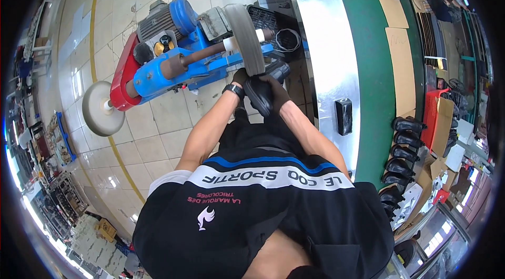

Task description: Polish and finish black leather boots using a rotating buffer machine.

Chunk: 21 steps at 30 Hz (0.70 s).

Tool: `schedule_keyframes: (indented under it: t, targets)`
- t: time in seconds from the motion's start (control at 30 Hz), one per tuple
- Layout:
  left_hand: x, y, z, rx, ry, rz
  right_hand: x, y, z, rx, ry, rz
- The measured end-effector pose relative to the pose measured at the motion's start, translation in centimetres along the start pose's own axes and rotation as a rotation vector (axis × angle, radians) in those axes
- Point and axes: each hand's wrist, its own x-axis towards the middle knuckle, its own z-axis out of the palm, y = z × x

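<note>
Both the left hand and right hand are gloved and wrapped around the black shoe, hiding most of it and their fingertips, while the shoe's toe disappears behind the grey buffing wheel.

I see both hands gripping a black shoe, left hand and right hand closed around it, pressing it against the grey buffing wheel of a blue polishing machine. More black shoes line the green bench edge.

Black tee (blue-white band), dark gloves, wristwatch
</note>
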Motion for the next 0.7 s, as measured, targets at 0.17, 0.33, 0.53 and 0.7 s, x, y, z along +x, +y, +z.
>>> schedule_keyframes:
  t: [0.17, 0.33, 0.53, 0.7]
  targets:
    - [0.0, -3.5, 0.6, -0.451, -0.076, -0.201, 0.8, 0.7, 1.0, -0.056, 0.032, 0.004]
    - [-3.8, 5.4, -2.2, -0.535, 0.108, -0.45, -2.6, 1.4, 1.9, -0.173, 0.122, -0.037]
    - [-2.8, 2.5, -0.5, -0.522, 0.296, -0.362, -6.1, 3.0, 2.3, -0.284, 0.179, -0.302]
    - [-2.9, -2.4, 0.1, -0.282, 0.312, -0.313, -3.3, 2.2, 1.9, -0.163, 0.094, -0.105]
